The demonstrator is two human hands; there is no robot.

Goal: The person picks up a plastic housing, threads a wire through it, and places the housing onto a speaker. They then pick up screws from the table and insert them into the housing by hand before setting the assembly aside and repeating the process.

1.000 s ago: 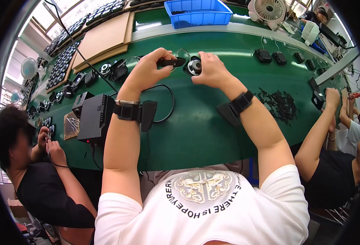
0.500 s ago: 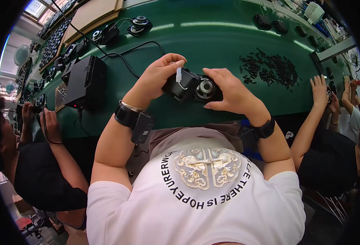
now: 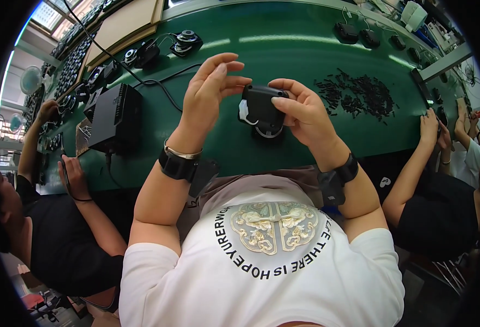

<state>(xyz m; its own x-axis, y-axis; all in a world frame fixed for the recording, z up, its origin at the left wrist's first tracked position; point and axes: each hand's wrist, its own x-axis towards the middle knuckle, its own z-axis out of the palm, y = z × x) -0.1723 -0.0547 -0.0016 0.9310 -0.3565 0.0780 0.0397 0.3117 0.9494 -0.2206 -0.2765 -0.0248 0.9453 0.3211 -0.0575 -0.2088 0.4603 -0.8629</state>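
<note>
In front of me at the table's middle, my right hand (image 3: 307, 111) is closed round a black plastic speaker box (image 3: 267, 102), its thumb pressed on the upper face. From the box's left side hangs a white connector (image 3: 244, 110) on a short pale wire. Below the box's near edge a round speaker driver (image 3: 269, 131) partly shows; whether it is joined to the box I cannot tell. Just left of the box, my left hand (image 3: 208, 92) is raised with its fingers apart and holds nothing. One fingertip is close to the box's far left corner; contact is unclear.
On the green table (image 3: 223, 147) a black boxy device (image 3: 114, 120) with cables stands to the left. Small black strips (image 3: 362, 95) lie heaped at the right. Other speakers (image 3: 185, 42) and black boxes (image 3: 346, 32) are farther back. Co-workers sit on both sides.
My left hand has let go of the speaker box and moved left, its fingers opening. My right hand now grips the box, which has turned and lies over the driver.
</note>
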